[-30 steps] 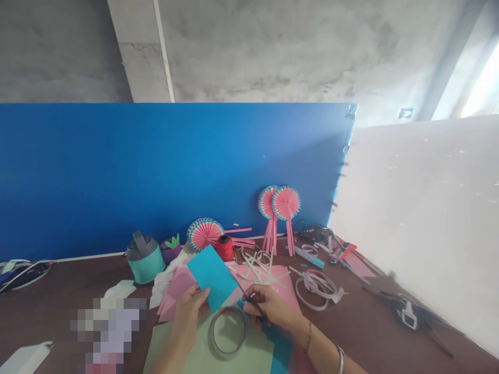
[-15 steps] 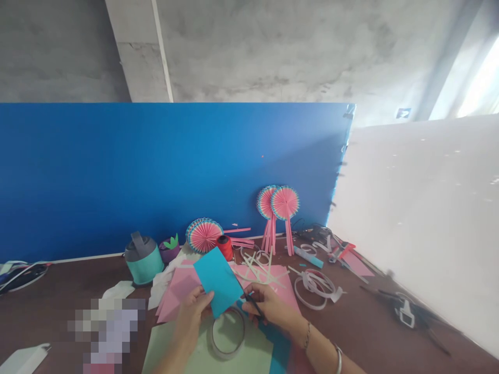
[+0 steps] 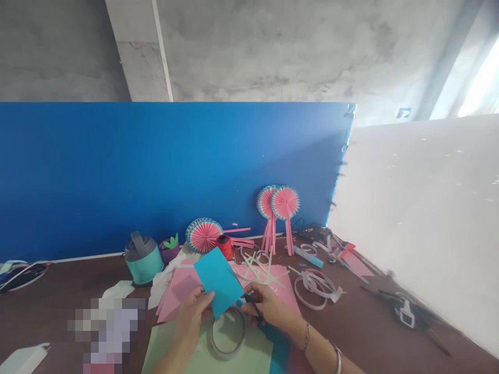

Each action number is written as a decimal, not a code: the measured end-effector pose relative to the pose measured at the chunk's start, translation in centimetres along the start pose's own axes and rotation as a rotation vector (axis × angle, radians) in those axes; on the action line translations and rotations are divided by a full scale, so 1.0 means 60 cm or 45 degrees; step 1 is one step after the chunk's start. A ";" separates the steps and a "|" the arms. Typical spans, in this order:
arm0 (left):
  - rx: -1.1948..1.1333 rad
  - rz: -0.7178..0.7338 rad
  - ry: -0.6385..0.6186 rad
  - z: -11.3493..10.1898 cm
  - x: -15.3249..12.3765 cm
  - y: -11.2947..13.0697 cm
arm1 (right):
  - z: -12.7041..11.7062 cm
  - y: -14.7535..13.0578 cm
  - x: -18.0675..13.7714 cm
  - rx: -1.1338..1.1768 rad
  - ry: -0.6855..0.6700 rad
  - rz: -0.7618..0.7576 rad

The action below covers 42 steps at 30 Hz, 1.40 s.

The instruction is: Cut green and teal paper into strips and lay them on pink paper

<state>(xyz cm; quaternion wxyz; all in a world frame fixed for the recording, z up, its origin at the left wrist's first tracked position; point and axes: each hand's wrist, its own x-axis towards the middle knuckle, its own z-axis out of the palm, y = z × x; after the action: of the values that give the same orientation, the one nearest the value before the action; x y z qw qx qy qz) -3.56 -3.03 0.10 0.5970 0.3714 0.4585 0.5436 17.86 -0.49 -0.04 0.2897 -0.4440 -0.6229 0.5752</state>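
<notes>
Left hand (image 3: 194, 307) pinches blue paper sheet (image 3: 218, 280) by lower-left edge, above desk (image 3: 335, 337); right hand (image 3: 270, 305) curls round scissors (image 3: 254, 306) at right corner. Likely light, bendy, creasable; hold edges.

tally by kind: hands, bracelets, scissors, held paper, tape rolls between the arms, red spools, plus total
Left hand, right hand: 2
Bracelets: 2
Scissors: 1
Held blue paper: 1
Tape roll: 1
Red thread spool: 1
Total: 8

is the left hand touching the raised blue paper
Touching: the head view shows the left hand holding the raised blue paper, its thumb lying over the left edge.
</notes>
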 end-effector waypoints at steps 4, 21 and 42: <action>-0.015 0.012 -0.022 0.000 -0.002 0.000 | -0.001 0.002 0.001 -0.008 -0.011 -0.003; -0.018 0.005 -0.025 -0.003 0.000 -0.004 | -0.002 0.009 0.007 -0.078 0.022 0.020; 0.023 -0.051 -0.027 0.009 -0.011 0.008 | 0.001 0.019 0.014 -0.035 0.025 -0.007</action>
<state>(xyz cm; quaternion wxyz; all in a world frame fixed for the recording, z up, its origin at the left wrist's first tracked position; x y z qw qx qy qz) -3.17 -3.59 0.82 0.6092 0.3732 0.4644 0.5234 17.69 0.18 -1.29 0.2913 -0.4519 -0.6289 0.5615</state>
